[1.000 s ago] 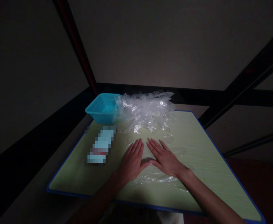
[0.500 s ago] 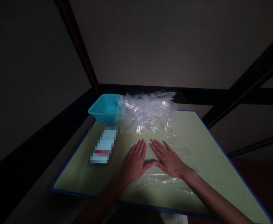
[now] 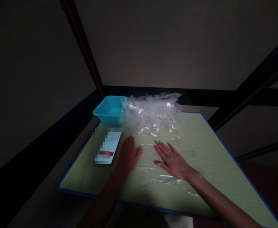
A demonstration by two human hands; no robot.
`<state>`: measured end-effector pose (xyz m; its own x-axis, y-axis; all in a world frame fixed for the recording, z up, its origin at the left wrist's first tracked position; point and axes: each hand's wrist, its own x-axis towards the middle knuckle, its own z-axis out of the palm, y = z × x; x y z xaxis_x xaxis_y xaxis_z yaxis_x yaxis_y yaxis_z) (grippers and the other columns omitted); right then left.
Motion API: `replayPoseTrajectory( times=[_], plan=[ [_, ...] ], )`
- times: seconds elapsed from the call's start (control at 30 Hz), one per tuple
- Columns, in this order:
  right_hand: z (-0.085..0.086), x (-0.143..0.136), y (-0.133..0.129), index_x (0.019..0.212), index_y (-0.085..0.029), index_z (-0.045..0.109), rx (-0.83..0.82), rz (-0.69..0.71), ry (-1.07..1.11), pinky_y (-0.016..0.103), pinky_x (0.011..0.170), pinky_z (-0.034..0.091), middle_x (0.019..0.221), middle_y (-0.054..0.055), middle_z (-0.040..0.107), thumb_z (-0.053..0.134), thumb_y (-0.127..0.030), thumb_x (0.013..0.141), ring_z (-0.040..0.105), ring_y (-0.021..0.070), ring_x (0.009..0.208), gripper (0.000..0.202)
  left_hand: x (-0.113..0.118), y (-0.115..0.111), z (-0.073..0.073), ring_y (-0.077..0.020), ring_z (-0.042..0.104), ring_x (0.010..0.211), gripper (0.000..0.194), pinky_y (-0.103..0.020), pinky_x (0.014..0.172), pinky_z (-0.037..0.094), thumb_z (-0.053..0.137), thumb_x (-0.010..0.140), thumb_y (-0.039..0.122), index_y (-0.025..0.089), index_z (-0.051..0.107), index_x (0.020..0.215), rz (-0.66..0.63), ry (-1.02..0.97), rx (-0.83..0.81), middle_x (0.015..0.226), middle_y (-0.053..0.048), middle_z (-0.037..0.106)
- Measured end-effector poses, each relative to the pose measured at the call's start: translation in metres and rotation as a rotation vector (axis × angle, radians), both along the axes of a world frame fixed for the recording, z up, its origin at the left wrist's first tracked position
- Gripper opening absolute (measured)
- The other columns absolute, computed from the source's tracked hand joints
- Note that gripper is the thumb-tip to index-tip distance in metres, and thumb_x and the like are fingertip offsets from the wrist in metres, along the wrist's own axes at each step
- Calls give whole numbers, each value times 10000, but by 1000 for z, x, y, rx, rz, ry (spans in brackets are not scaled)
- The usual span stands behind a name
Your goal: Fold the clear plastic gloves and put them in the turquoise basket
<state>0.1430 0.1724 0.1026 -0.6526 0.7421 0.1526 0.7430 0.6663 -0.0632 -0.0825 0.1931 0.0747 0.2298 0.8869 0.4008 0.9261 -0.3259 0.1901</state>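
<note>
A clear plastic sheet or glove-like film (image 3: 150,172) lies spread on the table in front of me; its exact kind is hard to make out. My right hand (image 3: 173,161) rests flat on its right part, fingers stretched forward and thumb apart. Beside its left edge is my left hand (image 3: 128,156), palm down, with the thumb out towards the film. Neither hand grips anything. Just beyond the fingertips sits a heap of crumpled clear plastic (image 3: 153,110).
A turquoise plastic basin (image 3: 110,120) stands at the table's back left, touching the plastic heap. A phone with a lit screen (image 3: 109,145), partly blurred out, lies left of my left hand. The pale green table (image 3: 219,171) has a blue edge; a wall rises behind it.
My left hand has moved left, away from my right hand and towards the phone. The thumbs, close together before, are now apart. My right hand stays almost in place on the film.
</note>
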Motion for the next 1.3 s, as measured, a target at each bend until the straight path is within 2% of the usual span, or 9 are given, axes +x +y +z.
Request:
replayPoseTrajectory(
  times=[0.17,0.47,0.7,0.97,1.07,1.13,1.17,1.23,1.3],
  plan=[
    [3,-1,-1,1426,-115,245,-26,-7,0,510,1060,268,1456,167,292,245,-554,918,249,258,1352,671,0,4,4,-342,448,1229,496,-508,981,389,371,919,366,6,402,1260,2,-34,34,1292,-273,487],
    [8,-2,-3,1423,-104,250,-66,-30,-29,506,1076,253,1469,153,236,222,-571,913,202,260,1362,692,3,-7,14,-278,535,1142,251,-453,953,440,457,864,187,112,565,1078,-96,-105,148,1201,-175,583],
    [8,-5,-7,1421,-116,265,-73,-46,-19,488,1090,235,1471,147,224,223,-588,904,188,258,1362,701,8,-19,22,-266,547,1109,247,-437,915,476,437,862,164,129,563,1071,-243,-63,194,1200,-153,581],
    [6,-9,-11,1410,-90,291,-165,-121,101,547,1084,191,1475,175,217,250,-577,905,178,292,1366,703,8,-25,32,-288,559,1080,249,-454,891,481,459,864,172,92,573,1071,-302,-26,160,1181,-177,585],
    [16,-2,-11,1417,-144,288,-205,-127,304,555,1064,235,1473,165,263,277,-524,920,221,289,1360,626,7,-29,38,-286,552,1091,247,-452,896,480,462,860,160,95,572,1071,-331,-29,133,1191,-172,578],
    [29,7,-15,1386,-210,345,-193,-128,481,531,1026,322,1432,144,371,331,-468,924,345,279,1310,530,7,-37,40,-281,545,1099,245,-447,903,478,466,855,146,101,570,1072,-361,-43,111,1201,-165,572],
    [37,13,-19,1326,-233,424,-194,-132,545,497,993,375,1368,128,464,378,-432,919,441,265,1241,456,6,-43,41,-276,542,1102,243,-442,908,476,469,852,140,106,570,1071,-385,-57,98,1207,-159,568],
    [54,24,-30,1084,-217,588,-204,-85,558,416,869,475,1127,100,619,465,-370,893,575,231,1051,274,5,-57,41,-263,537,1105,241,-428,915,475,478,846,129,118,566,1071,-451,-97,63,1213,-145,562],
    [67,35,-43,911,-200,617,-242,-15,453,347,737,508,904,62,642,513,-316,868,616,188,858,162,4,-71,41,-247,531,1106,250,-411,919,474,487,844,117,136,556,1083,-521,-136,5,1213,-124,562]
  ],
)
